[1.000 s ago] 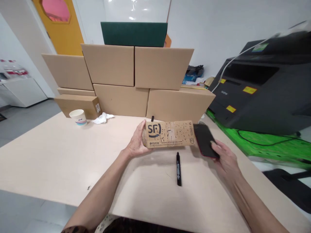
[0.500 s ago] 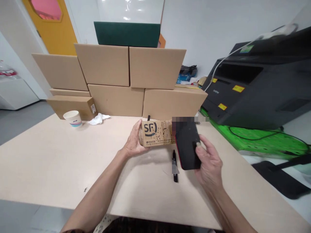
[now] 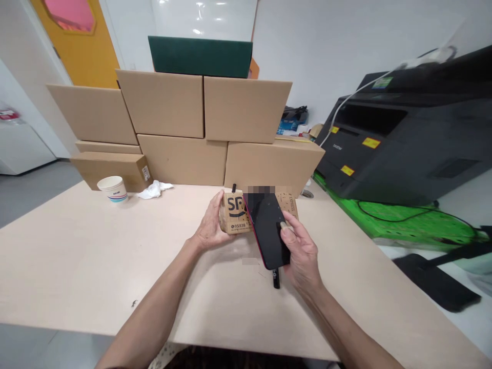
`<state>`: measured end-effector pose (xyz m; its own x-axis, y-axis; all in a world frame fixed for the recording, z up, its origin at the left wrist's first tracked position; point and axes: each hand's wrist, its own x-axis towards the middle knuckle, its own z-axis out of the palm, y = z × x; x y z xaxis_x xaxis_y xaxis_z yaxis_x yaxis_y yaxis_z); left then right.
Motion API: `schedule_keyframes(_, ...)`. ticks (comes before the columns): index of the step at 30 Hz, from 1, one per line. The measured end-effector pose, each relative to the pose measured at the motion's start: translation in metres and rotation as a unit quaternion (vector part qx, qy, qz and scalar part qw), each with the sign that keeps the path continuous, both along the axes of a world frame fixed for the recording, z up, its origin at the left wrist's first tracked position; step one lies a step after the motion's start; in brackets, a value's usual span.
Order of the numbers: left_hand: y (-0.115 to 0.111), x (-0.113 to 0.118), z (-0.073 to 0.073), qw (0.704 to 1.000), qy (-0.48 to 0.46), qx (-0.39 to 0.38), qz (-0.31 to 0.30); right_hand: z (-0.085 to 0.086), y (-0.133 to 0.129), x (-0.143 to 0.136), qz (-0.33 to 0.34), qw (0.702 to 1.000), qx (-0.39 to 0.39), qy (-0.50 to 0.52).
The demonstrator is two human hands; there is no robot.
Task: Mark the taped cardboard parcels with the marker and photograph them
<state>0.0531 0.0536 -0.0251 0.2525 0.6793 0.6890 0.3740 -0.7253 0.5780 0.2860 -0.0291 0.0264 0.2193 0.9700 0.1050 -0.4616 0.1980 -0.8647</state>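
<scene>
My left hand grips the left end of a small brown cardboard box printed with "SF" and "95338". In my right hand is a black smartphone with a red edge, tilted, its dark screen facing me and the thumb on its right side. The phone covers the middle of the box from my viewpoint; whether the two touch I cannot tell. Below the phone's lower end, part of a black marker shows on the table. A short black object stands out behind the box.
Large cardboard boxes are stacked along the back of the table, with a dark green box on top. A paper cup and crumpled tissue lie at the left. Right of the table, a black printer sits above a green crate.
My right hand has moved the phone leftward, from the box's right end to in front of its middle, covering the marker's upper part. My left hand keeps its hold on the box.
</scene>
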Motion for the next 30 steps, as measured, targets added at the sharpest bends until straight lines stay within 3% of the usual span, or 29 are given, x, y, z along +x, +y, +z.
schedule_keyframes(12, -0.01, 0.003, 0.02, 0.986, 0.088, 0.141, 0.018, -0.007, 0.016, -0.009, 0.0, 1.0, 0.013, -0.007)
schedule_keyframes(20, -0.011, -0.005, 0.039, 0.992, 0.083, 0.098, -0.014, -0.005, 0.022, -0.004, -0.004, 1.0, 0.006, 0.004)
schedule_keyframes(30, -0.02, -0.002, 0.041, 0.985, 0.14, 0.1, -0.01, -0.007, 0.017, -0.015, 0.012, 0.997, 0.065, -0.031)
